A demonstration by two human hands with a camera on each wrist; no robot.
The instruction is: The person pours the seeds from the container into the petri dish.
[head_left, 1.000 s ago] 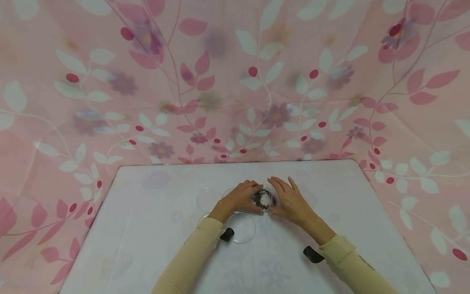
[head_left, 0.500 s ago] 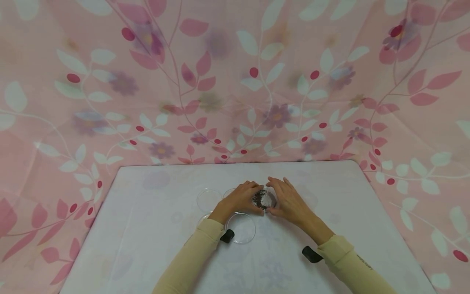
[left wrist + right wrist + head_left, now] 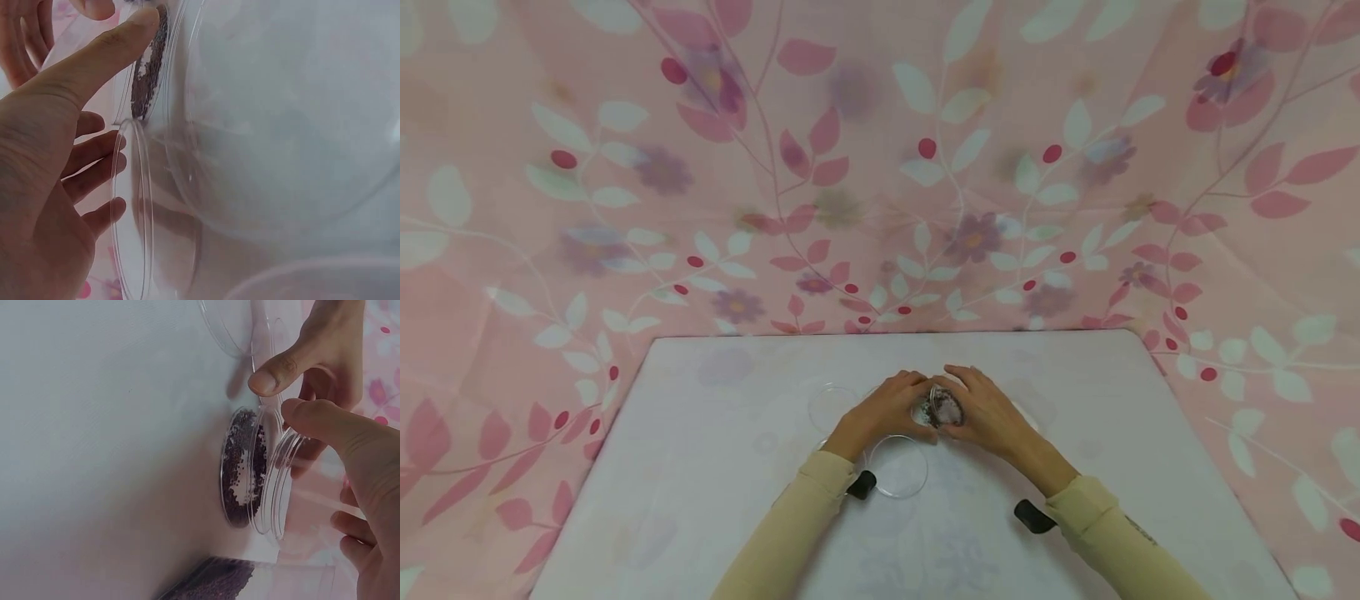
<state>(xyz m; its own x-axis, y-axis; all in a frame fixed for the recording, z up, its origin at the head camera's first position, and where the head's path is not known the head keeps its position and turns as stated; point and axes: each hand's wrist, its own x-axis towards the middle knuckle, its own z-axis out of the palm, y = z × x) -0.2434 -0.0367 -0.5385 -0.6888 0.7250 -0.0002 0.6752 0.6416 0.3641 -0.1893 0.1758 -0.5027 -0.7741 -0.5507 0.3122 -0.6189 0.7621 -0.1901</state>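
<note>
A clear petri dish (image 3: 240, 475) of dark granules, with a pale patch in their middle, lies on the white table between my hands. My left hand (image 3: 891, 404) holds it from the left; in the left wrist view the thumb (image 3: 119, 47) reaches its edge. From the right, my right hand (image 3: 988, 412) pinches a clear, rimmed round lid (image 3: 278, 487) that stands tilted close against the dish. In the head view the fingers cover parts of both pieces, and the granules show through the clear plastic.
Several clear round dishes stand left of the hands, among them one (image 3: 898, 467) beside the left wrist and one (image 3: 832, 408) farther back. Another clear container with dark granules (image 3: 215, 578) stands near the right hand. A pink floral cloth (image 3: 880, 167) hangs behind the table.
My right hand has closed in toward the left hand, and the lid has tipped up from lying flatter over the dish. The left hand has stayed in place. The head view has shifted slightly.
</note>
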